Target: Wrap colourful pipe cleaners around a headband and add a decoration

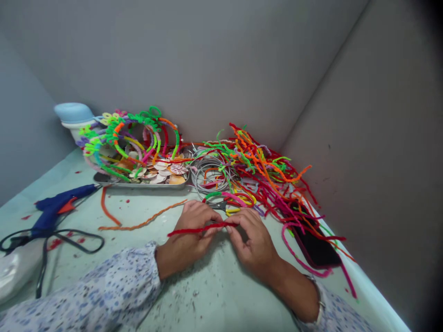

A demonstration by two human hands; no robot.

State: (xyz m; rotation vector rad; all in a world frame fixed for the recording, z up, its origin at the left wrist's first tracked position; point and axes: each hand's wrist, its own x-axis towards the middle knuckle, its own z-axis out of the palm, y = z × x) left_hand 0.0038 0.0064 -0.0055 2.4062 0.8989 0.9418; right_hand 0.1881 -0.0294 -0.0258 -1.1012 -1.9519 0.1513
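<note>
My left hand (pixel 188 235) and my right hand (pixel 251 240) meet over the pale green table (pixel 214 295), both with fingers pinched on a red pipe cleaner (pixel 200 228) that lies across them, its free end sticking out to the left. Just beyond my fingertips lie small yellow, pink and green pipe-cleaner loops (pixel 235 200) and a pair of scissors, partly hidden.
A tangled heap of coloured pipe cleaners (pixel 263 170) fills the far right, partly over a dark phone (pixel 316 246). A metal tray (pixel 138 183) holds shells and finished pipe-cleaner hoops. Grey wire coils (pixel 207 175), a blue glue gun (pixel 57 207) with black cord, and orange pipe cleaners (pixel 138 223) lie around.
</note>
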